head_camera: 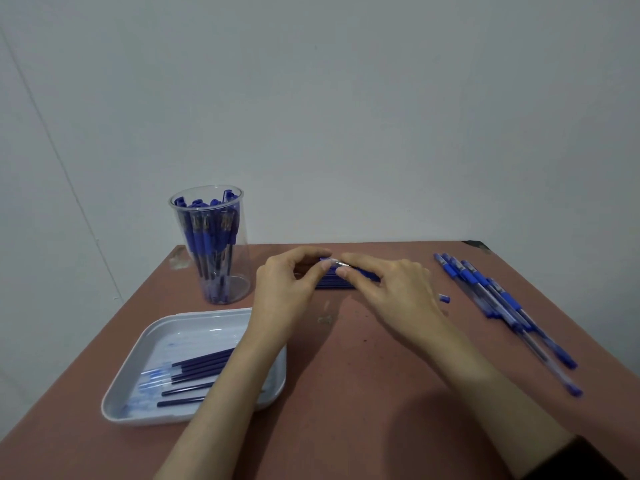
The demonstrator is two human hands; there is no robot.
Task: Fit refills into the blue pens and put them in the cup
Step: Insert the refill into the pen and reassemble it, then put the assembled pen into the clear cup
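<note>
Pinched at both ends by left hand (287, 289) and right hand (394, 292): thin blue silver-tipped plastic refill (341, 262); lying left-right, equally near both.

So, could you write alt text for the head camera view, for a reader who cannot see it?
The left hand and right hand pinch one blue refill between them above a brown table. A clear cup of blue pens stands at the far left, a white tray holding refills lies nearer, and loose pens lie at the right.
</note>
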